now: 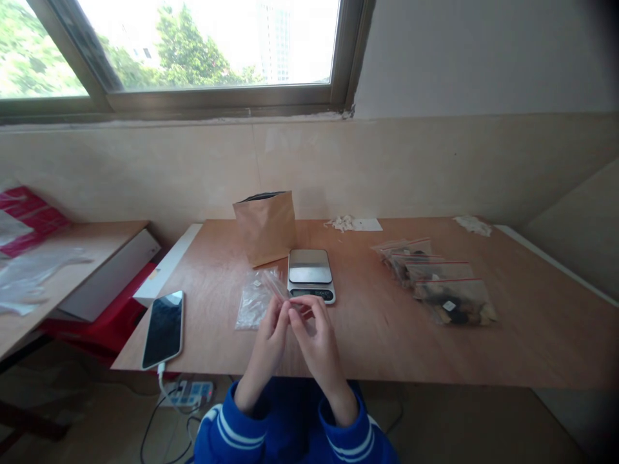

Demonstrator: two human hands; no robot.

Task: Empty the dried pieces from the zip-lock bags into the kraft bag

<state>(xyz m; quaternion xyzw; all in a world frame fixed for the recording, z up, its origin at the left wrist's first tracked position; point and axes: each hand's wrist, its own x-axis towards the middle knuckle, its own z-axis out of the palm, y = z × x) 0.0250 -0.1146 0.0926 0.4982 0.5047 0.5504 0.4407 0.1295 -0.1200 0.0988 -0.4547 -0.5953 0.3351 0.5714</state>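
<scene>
My left hand (271, 332) and my right hand (318, 341) meet in front of the scale, fingertips pinched together on a clear zip bag (273, 283). The bag's upper part sticks out beyond my left fingers, and much of the rest is hidden by my hands. Flat on the table beneath it lies a clear plastic bag (247, 310); whether it holds other bags I cannot tell. Just beyond my fingers stands a kitchen scale (310, 265) with nothing on its metal plate; its display is too small to read.
An open brown paper pouch (267, 231) stands behind the scale. Several filled zip bags (452, 301) with red strips overlap on the right. A phone (164, 328) on a cable lies at the left edge. Pale scraps (342, 223) and white paper (367, 224) lie at the back.
</scene>
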